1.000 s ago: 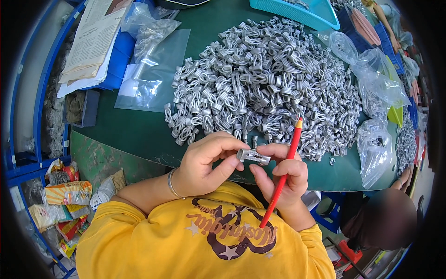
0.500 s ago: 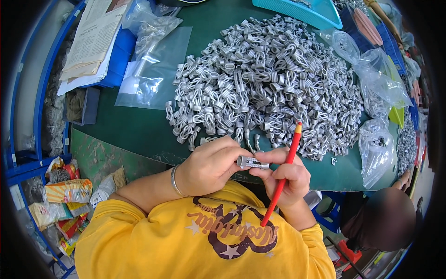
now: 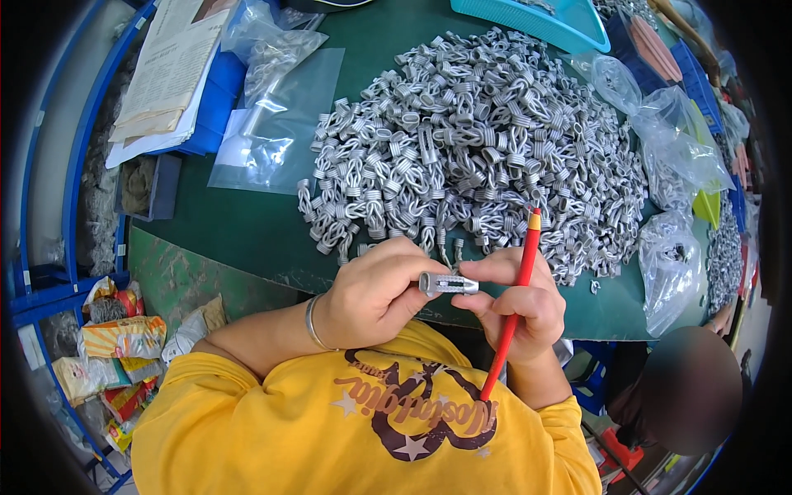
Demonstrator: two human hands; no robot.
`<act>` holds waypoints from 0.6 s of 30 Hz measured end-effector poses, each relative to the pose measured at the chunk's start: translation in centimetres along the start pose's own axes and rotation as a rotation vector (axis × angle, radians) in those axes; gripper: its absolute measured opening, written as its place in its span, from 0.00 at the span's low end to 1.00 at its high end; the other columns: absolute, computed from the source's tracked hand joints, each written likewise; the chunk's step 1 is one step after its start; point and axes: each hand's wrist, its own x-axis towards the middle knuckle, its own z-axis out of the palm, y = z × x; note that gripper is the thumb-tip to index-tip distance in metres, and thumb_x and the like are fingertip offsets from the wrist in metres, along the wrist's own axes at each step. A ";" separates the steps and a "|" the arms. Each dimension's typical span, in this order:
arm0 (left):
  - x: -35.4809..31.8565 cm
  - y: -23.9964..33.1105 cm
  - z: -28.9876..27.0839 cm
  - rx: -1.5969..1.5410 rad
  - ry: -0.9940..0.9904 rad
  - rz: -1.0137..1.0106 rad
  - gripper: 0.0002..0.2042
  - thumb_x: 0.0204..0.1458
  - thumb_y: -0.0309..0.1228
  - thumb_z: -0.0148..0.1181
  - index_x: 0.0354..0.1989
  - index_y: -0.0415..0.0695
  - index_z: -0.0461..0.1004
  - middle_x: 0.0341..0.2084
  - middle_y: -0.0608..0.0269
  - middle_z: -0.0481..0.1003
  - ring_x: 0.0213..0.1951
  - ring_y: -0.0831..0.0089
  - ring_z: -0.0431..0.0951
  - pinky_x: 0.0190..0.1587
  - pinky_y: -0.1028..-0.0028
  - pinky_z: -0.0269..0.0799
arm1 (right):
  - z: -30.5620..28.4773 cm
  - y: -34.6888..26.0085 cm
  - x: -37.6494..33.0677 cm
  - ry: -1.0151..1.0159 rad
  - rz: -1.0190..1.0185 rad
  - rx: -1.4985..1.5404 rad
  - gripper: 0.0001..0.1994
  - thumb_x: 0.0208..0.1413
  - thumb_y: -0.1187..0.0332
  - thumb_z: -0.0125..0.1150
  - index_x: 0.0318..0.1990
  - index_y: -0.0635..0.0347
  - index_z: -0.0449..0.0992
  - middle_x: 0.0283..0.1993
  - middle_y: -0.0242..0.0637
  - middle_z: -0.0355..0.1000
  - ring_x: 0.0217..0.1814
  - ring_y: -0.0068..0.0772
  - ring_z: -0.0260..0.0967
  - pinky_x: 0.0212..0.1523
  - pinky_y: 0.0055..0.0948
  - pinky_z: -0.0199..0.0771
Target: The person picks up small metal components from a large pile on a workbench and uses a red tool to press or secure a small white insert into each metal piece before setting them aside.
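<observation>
My left hand (image 3: pixel 373 290) is closed, pinching one end of a slotted grey metal sleeve (image 3: pixel 450 284) with toothed ridges along its side. The sleeve lies sideways above the table's near edge. Just right of it is my right hand (image 3: pixel 528 307), thumb and forefinger parted around its free end; whether they touch it I cannot tell. A long red pencil (image 3: pixel 525 257) with a yellow band is gripped in the same hand, tilted, its banded end up. Beyond both hands spreads a big heap of small ribbed grey metal pieces (image 3: pixel 478 148), many with looped arms.
A green table (image 3: pixel 239 235) carries the heap. To its left lie a clear plastic bag (image 3: pixel 289 124) and papers (image 3: pixel 165 74) on a blue bin. A turquoise basket (image 3: pixel 569 33) stands at the back; filled plastic bags (image 3: pixel 672 256) lie right. Another person (image 3: pixel 689 392) sits at lower right.
My right hand has shifted a little to the right with the red pencil, its fingertips drawing back from the sleeve. My left hand keeps its hold almost unmoved.
</observation>
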 end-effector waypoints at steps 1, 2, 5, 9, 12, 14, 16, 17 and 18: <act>0.0 0.0 0.0 0.013 -0.003 0.019 0.07 0.45 0.20 0.58 0.33 0.35 0.73 0.23 0.60 0.73 0.23 0.72 0.72 0.25 0.78 0.67 | 0.0 0.1 -0.1 0.005 0.008 0.034 0.16 0.36 0.72 0.71 0.24 0.58 0.63 0.31 0.42 0.75 0.27 0.38 0.68 0.28 0.29 0.68; 0.0 0.1 0.1 0.012 -0.005 0.019 0.07 0.45 0.20 0.58 0.33 0.35 0.73 0.23 0.60 0.73 0.23 0.72 0.72 0.25 0.78 0.67 | -0.1 0.1 -0.2 0.011 0.016 0.067 0.16 0.36 0.73 0.71 0.24 0.58 0.63 0.31 0.42 0.75 0.27 0.38 0.68 0.27 0.29 0.68; -0.2 0.5 0.0 -0.015 -0.010 -0.025 0.06 0.43 0.19 0.60 0.31 0.35 0.74 0.23 0.60 0.73 0.22 0.72 0.72 0.24 0.78 0.66 | 0.0 -0.4 0.0 0.017 0.050 0.178 0.16 0.35 0.74 0.71 0.24 0.59 0.64 0.31 0.42 0.75 0.26 0.38 0.67 0.26 0.30 0.68; -0.1 0.7 0.0 -0.060 0.007 -0.008 0.06 0.43 0.19 0.61 0.30 0.36 0.73 0.23 0.57 0.72 0.22 0.67 0.71 0.23 0.76 0.66 | -0.2 -0.9 0.2 -0.007 0.044 0.189 0.17 0.33 0.75 0.72 0.24 0.59 0.65 0.31 0.42 0.74 0.26 0.37 0.66 0.25 0.30 0.68; -0.1 0.4 -0.2 -0.063 -0.006 0.009 0.05 0.43 0.20 0.61 0.29 0.36 0.74 0.23 0.59 0.73 0.22 0.72 0.72 0.23 0.77 0.66 | -0.2 -1.3 0.1 -0.026 0.025 0.167 0.17 0.32 0.74 0.73 0.26 0.60 0.66 0.32 0.43 0.74 0.25 0.37 0.66 0.24 0.30 0.68; -0.1 0.3 -0.4 -0.087 -0.081 -0.052 0.03 0.46 0.20 0.58 0.29 0.36 0.74 0.23 0.59 0.72 0.20 0.73 0.73 0.23 0.78 0.67 | -0.4 -1.6 0.1 -0.067 0.008 0.128 0.17 0.32 0.74 0.73 0.26 0.60 0.67 0.32 0.43 0.74 0.25 0.37 0.66 0.24 0.30 0.68; 0.1 0.1 -0.8 -0.169 -0.193 -0.161 0.02 0.48 0.21 0.57 0.30 0.36 0.74 0.23 0.59 0.72 0.19 0.75 0.73 0.22 0.79 0.67 | -0.5 -1.4 -0.3 -0.122 -0.038 0.063 0.18 0.31 0.70 0.74 0.27 0.60 0.67 0.35 0.44 0.74 0.25 0.37 0.66 0.25 0.29 0.68; 0.2 0.1 -1.1 -0.250 -0.303 -0.270 0.02 0.49 0.21 0.55 0.30 0.35 0.74 0.23 0.59 0.72 0.17 0.77 0.73 0.21 0.80 0.67 | -0.8 -1.1 -0.1 -0.122 -0.039 0.066 0.18 0.31 0.70 0.74 0.27 0.60 0.67 0.35 0.44 0.74 0.25 0.37 0.66 0.25 0.29 0.68; 0.5 0.2 -1.6 -0.378 -0.381 -0.372 0.03 0.51 0.21 0.55 0.30 0.35 0.73 0.23 0.61 0.72 0.16 0.79 0.74 0.19 0.83 0.66 | -1.2 -0.7 0.2 -0.186 0.052 0.189 0.19 0.30 0.67 0.74 0.27 0.59 0.67 0.37 0.46 0.73 0.27 0.38 0.67 0.28 0.31 0.68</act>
